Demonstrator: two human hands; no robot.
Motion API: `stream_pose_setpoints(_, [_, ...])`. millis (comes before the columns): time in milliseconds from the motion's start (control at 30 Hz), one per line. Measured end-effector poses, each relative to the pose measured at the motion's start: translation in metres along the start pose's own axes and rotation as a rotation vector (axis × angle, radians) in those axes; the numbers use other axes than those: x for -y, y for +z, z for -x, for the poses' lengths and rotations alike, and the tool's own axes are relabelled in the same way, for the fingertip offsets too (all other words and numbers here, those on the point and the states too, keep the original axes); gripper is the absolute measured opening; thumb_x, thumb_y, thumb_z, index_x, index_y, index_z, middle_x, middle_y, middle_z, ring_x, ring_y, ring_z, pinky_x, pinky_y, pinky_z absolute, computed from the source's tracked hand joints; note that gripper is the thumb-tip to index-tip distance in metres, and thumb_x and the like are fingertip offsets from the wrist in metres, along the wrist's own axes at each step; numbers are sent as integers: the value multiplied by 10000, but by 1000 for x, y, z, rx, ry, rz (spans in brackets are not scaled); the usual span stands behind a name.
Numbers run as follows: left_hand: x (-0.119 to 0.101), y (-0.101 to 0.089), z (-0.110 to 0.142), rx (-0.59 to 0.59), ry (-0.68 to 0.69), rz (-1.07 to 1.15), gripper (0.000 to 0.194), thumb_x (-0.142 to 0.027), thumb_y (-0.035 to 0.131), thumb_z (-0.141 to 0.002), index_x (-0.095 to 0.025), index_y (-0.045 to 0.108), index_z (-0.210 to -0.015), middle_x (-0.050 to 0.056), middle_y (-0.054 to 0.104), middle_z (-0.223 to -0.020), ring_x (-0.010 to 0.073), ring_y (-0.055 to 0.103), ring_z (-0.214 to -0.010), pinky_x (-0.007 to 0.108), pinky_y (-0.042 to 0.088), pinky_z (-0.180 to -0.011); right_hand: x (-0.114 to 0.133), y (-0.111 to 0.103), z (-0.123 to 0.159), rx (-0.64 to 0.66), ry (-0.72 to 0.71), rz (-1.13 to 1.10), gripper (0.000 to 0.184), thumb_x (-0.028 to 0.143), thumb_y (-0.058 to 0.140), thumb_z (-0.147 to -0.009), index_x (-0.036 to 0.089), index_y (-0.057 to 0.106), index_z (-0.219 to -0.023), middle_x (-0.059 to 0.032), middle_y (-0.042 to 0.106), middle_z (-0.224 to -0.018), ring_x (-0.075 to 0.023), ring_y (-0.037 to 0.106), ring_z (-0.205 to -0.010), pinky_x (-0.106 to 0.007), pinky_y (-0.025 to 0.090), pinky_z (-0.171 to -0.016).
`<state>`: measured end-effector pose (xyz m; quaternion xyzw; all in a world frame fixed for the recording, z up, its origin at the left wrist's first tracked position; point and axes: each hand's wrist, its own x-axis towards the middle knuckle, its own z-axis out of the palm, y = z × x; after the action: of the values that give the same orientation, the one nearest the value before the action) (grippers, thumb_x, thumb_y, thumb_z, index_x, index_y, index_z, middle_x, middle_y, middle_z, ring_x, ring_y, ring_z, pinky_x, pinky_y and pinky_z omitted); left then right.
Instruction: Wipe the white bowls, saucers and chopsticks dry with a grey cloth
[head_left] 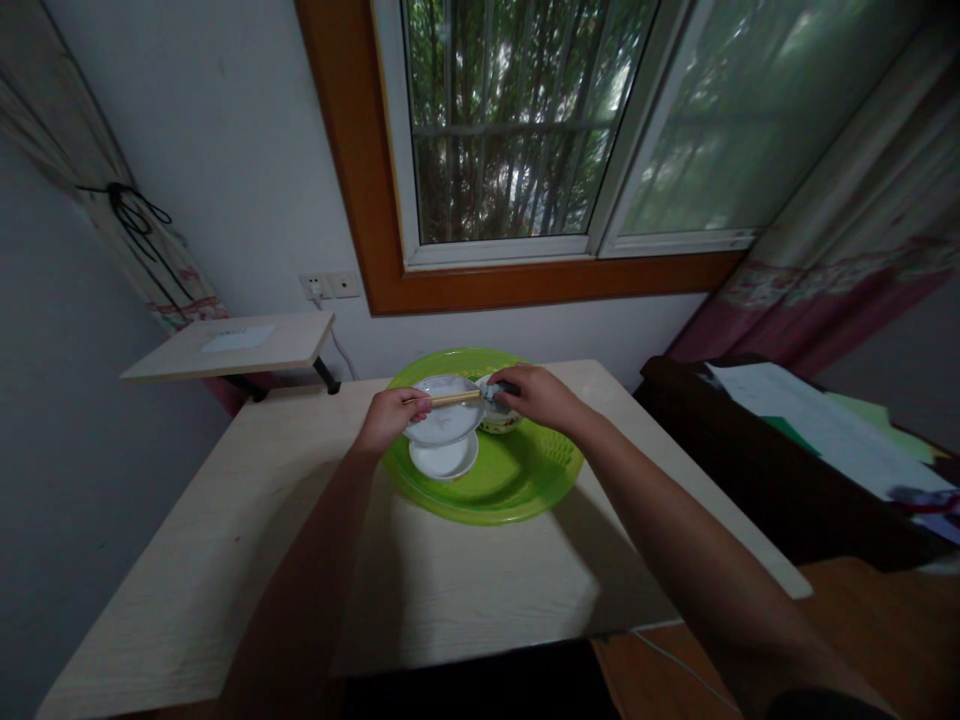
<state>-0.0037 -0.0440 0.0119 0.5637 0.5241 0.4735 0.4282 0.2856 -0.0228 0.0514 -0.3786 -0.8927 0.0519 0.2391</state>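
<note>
My left hand is closed on one end of the light wooden chopsticks; how many sticks there are I cannot tell. Their other end meets my right hand, whose fingers are closed around it. A pale bluish patterned patch and a dark piece show at those fingers, too small to make out. Below the chopsticks a white plate lies in the green plastic basket. A smaller white dish sits nearer to me, partly covered by the plate. Under my right hand is a patterned bowl, partly hidden.
The basket stands on a light wooden table. A small raised shelf with a paper label is at the back left. Behind are the window and wall sockets. Papers lie on a dark piece of furniture at right.
</note>
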Motion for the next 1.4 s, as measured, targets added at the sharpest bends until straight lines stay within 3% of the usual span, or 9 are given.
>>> stream_pose_setpoints(267, [5,-1,-3,-24,10,3,170,-311,813,-676,-173,787,-772,44,736,-685,163,645,-601,278,517,-623,-25,-22,15,-76,125,-45,263,185,624,-861,190,747,-1093,-83,773,-1049,-236,712,-923,-353,538,-856])
stream_pose_setpoints(400, [4,-1,-2,-24,13,-38,139,-282,798,-681,-177,791,-773,47,739,-688,159,626,-586,273,507,-603,-32,-28,16,-230,209,-133,299,256,638,-867,206,715,-1151,-77,764,-1066,-245,708,-934,-379,548,-862])
stream_pose_setpoints(633, [0,3,1,-11,0,-58,155,-294,788,-698,-164,788,-783,48,729,-682,157,627,-586,272,509,-607,-8,-7,-6,-410,169,-218,361,330,698,-869,203,615,-1197,-105,672,-1141,-222,648,-890,-372,532,-844])
stream_pose_setpoints(800, [1,2,0,13,8,-95,181,-328,778,-716,-165,792,-793,44,710,-647,165,625,-578,275,500,-594,24,13,-30,-377,2,-236,209,277,662,-912,201,617,-1101,-103,633,-1117,-233,604,-1030,-355,497,-913])
stream_pose_setpoints(900, [1,1,0,16,14,-108,205,-343,775,-722,-161,798,-813,47,714,-657,168,627,-581,273,494,-586,37,22,-39,-222,-80,-221,70,195,616,-929,196,658,-985,-82,671,-1032,-221,616,-1008,-356,490,-925])
stream_pose_setpoints(1000, [1,0,1,8,20,-125,214,-350,769,-731,-157,795,-819,42,715,-664,162,624,-584,265,488,-584,39,28,-40,-114,-166,-200,93,189,625,-930,192,691,-996,-91,692,-1098,-222,630,-1045,-375,493,-954])
stream_pose_setpoints(1167, [3,-2,1,13,27,-121,257,-359,736,-772,-145,796,-900,55,747,-758,150,640,-629,260,497,-624,32,31,-31,-192,-246,-79,355,308,750,-866,219,689,-1204,-144,550,-1402,-294,547,-1242,-485,450,-1064])
stream_pose_setpoints(1267, [4,-1,1,12,25,-126,239,-332,725,-778,-137,794,-895,56,744,-753,148,641,-629,259,496,-624,28,32,-27,-142,-244,-24,437,252,754,-846,237,660,-1272,-129,591,-1323,-294,559,-1206,-472,469,-1035])
stream_pose_setpoints(1400, [1,1,2,11,1,-125,221,-308,728,-771,-134,792,-892,52,740,-743,147,641,-625,259,500,-623,27,35,-27,-110,-190,-22,314,192,640,-918,222,667,-1229,-109,652,-1187,-260,599,-1101,-402,498,-952])
